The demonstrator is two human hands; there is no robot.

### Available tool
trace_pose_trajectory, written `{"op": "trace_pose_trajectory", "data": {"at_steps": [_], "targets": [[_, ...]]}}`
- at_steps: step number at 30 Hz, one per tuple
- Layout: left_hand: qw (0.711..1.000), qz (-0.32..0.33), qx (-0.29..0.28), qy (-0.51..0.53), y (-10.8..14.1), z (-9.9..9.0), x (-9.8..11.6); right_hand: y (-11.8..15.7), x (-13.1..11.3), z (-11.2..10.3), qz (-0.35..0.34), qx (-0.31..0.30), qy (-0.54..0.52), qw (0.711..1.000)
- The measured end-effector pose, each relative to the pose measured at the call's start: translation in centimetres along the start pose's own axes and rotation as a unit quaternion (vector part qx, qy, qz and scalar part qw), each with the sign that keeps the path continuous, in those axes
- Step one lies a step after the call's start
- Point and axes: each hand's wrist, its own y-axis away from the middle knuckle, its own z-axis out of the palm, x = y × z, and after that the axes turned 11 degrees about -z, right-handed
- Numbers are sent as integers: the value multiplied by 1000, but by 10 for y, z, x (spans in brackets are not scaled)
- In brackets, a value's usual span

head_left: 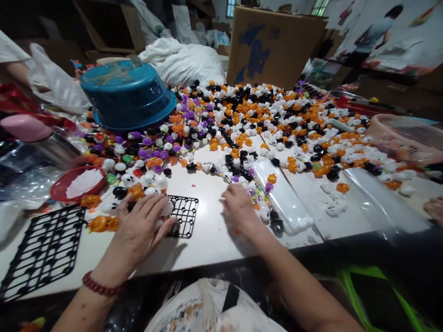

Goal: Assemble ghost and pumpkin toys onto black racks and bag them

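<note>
My left hand [141, 228] is curved over the left side of a small black plastic grid [187, 214]. A rounded white plastic piece [168, 208] shows between its thumb and forefinger. Orange pumpkin pieces [102, 224] and white ghost pieces [128, 179] lie close around that hand. My right hand [239, 208] is closed low over the white table, its fingertips curled in; what they hold is hidden. Just right of it are small yellow, green and purple pieces [258, 193], black pieces [276, 223] and a stack of clear plastic bags [284, 198].
A large heap of plastic figures [256, 110] covers the table's far part. On it sits an upturned blue basket [126, 94]. A red dish of white material [79, 184], a larger black grid [44, 249] and a pink-lidded bottle [41, 138] stand left; a pink basket [408, 138] is right.
</note>
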Motion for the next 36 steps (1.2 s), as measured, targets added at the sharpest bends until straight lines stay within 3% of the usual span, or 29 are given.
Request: {"op": "trace_pose_trajectory", "data": {"at_steps": [2,5,10,14,18,24,29,36], "targets": [[1000,-3,-3,-1,-2,-1,1,12,26,-16,36,-17,101,994],[1000,1,-7,-1,-6,-1,2,22,47,-22,47,-58,173,982],[999,6,-42,-3,-11,-5,6,20,52,-12,42,-80,169,982],[996,-12,-91,6,-12,-10,4,16,48,-9,26,-28,124,992],[992,-11,-124,24,-10,-11,-2,2,22,-17,28,43,-20,998],[993,8,-112,35,-9,-6,-12,-54,-32,-12,-26,17,-286,958],[993,5,-116,31,-9,-6,-11,-87,-59,11,-32,-25,-300,953],[995,7,-97,34,-11,-10,-4,-89,-89,22,-58,-66,-323,942]]}}
